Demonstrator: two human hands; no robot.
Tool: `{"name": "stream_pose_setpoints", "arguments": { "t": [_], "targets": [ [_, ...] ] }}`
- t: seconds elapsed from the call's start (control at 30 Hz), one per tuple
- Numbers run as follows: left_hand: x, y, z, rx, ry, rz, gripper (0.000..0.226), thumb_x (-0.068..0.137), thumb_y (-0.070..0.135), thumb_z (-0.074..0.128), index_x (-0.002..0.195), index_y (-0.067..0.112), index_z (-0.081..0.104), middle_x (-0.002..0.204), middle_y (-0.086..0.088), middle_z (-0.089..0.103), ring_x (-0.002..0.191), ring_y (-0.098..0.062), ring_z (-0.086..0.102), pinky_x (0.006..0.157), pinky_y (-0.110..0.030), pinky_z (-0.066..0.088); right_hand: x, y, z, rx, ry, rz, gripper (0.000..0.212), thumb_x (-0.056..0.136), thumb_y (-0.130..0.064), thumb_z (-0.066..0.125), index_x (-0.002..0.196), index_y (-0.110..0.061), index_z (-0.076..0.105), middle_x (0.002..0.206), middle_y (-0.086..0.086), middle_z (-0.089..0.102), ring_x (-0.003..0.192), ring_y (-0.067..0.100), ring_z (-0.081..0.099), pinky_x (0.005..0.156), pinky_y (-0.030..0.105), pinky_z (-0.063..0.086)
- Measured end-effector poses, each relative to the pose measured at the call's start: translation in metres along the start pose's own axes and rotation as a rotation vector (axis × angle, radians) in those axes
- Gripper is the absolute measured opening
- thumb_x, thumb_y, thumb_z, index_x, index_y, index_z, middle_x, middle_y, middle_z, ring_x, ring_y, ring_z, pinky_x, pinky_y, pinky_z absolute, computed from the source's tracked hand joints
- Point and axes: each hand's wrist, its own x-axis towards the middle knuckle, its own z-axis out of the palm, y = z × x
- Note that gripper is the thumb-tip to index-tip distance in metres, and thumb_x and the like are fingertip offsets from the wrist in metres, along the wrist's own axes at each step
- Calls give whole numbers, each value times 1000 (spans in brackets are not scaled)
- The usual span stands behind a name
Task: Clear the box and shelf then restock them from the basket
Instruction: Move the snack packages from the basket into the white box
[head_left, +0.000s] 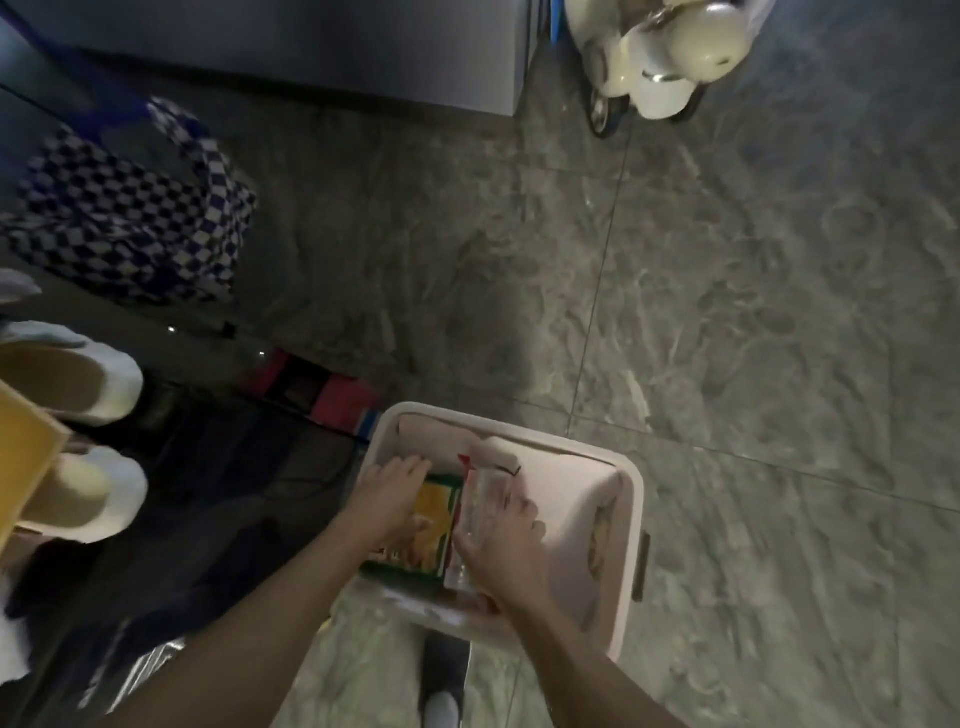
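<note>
While picking from the basket (519, 434), grips yellow packet (434, 525) in left hand (387, 501), clear packet (483, 496) in right hand (506, 551); next, probably lift both out.

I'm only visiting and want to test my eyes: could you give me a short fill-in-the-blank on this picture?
Both hands reach into the pale ____ on the floor.
The left hand touches a green and ____ packet.
The right hand holds a ____ plastic container.
A cream toy ____ stands at the top right.
Missing words: basket; yellow; clear; scooter.
</note>
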Motion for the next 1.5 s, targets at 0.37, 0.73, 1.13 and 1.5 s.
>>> {"name": "stream_pose_setpoints", "arguments": {
  "t": [0.37,0.73,1.13,1.5],
  "targets": [
    [22,13,20,342,20,-89,52,87,47,78,129,21,63,133,-7,56,128,-30,49,111,-49,34,30,6,52,153,82,95,107,77,-32,91,154,-17,19,147,11,40,131,30,48,111,48,50],
    [-34,19,-25,-96,144,-135,22,102,37,63,109,24,47,108,-4,68,95,-25,65,73,-38,47,1,1,-7,363,63,103,59,86,-25,86,112,-28,32,102,-5,68,83,16,73,69,40,67],
    [-200,31,-176,-750,492,-223,26,81,48,81,98,32,69,91,15,72,84,-8,70,67,-30,53,-91,-78,-220,500,165,-147,45,85,-16,88,115,-23,55,105,-7,71,94,14,72,71,33,62],
    [-403,-9,-230,-1066,982,-393,48,86,54,80,118,26,57,105,5,71,91,-19,71,74,-39,57,-203,-230,-315,413,33,-586,26,99,-19,70,118,-19,53,111,1,70,87,9,67,62,22,51]
  ]
}}
